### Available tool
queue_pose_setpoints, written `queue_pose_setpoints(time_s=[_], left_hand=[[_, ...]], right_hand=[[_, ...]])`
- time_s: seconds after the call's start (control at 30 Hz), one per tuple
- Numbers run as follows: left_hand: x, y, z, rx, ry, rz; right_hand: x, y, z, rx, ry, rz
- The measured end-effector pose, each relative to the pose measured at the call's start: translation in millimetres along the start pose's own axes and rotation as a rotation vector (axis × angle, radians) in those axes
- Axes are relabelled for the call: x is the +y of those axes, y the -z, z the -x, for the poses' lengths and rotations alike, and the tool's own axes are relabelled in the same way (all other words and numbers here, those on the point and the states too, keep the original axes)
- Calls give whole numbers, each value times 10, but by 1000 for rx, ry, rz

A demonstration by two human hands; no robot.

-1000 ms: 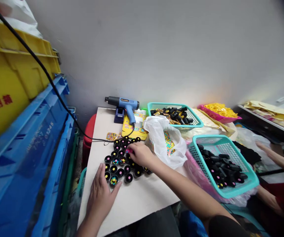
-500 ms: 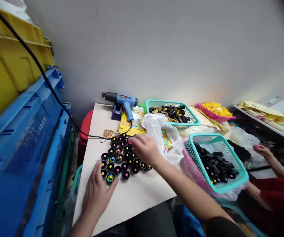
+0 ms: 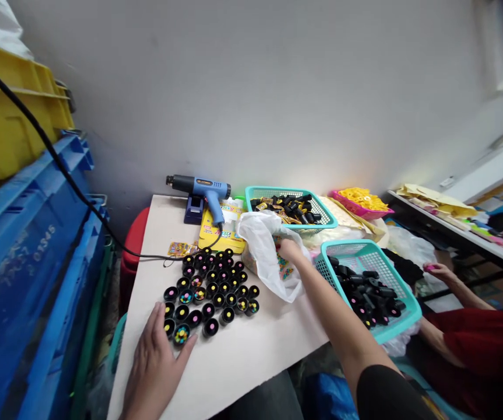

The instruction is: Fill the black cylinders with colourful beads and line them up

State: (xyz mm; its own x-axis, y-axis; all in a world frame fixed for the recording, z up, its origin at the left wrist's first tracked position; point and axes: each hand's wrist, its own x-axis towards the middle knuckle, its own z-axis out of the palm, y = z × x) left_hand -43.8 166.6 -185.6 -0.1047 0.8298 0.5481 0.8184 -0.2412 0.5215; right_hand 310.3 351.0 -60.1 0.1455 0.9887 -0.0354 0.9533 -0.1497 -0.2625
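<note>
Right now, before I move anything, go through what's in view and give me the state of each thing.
Black cups: upright, open ends up, holding coloured pieces.
Left hand: open, resting beside them.
White plastic bag: open, coloured pieces inside.
Right hand: reaching into the bag.
Heat gun: standing on its base; on or off unclear.
Near teal basket: full of black parts.
Co-worker's hand: holding something pink.

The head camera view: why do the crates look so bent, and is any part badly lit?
In the head view, wide-angle distortion bends the blue crates at the left; the top right corner falls dark; a warm glow lies on the wall above the pink tray.
</note>
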Motion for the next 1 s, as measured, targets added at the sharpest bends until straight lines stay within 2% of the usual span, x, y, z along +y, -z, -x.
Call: queue_pose_setpoints(time_s=[0.1, 0.17, 0.37, 0.5, 0.6, 0.7, 0.77, 0.87, 1.0], left_hand=[[-3, 1, -1, 1, 6, -1], [-2, 2, -4, 0, 3, -2], [-16, -14, -3, 12, -23, -22], [-12, 2, -5, -4, -34, -20], [8, 29, -3, -27, -26, -21], [18, 44, 6, -51, -1, -26], [19, 48, 9, -56, 4, -24], [17, 49, 6, -47, -2, -22], [10, 45, 3, -30, -25, -26]], right_hand=[[81, 0, -80, -101, 8, -99], [144, 20, -63, -104, 14, -176], [221, 141, 210, 63, 38, -398], [95, 290, 497, 106, 90, -545], [-161, 362, 761, 87, 148, -637], [-569, 304, 990, 41, 227, -658], [-886, 166, 1060, 6, 303, -560], [-1306, -130, 1012, -49, 420, -282], [-1607, -424, 850, -43, 478, -64]])
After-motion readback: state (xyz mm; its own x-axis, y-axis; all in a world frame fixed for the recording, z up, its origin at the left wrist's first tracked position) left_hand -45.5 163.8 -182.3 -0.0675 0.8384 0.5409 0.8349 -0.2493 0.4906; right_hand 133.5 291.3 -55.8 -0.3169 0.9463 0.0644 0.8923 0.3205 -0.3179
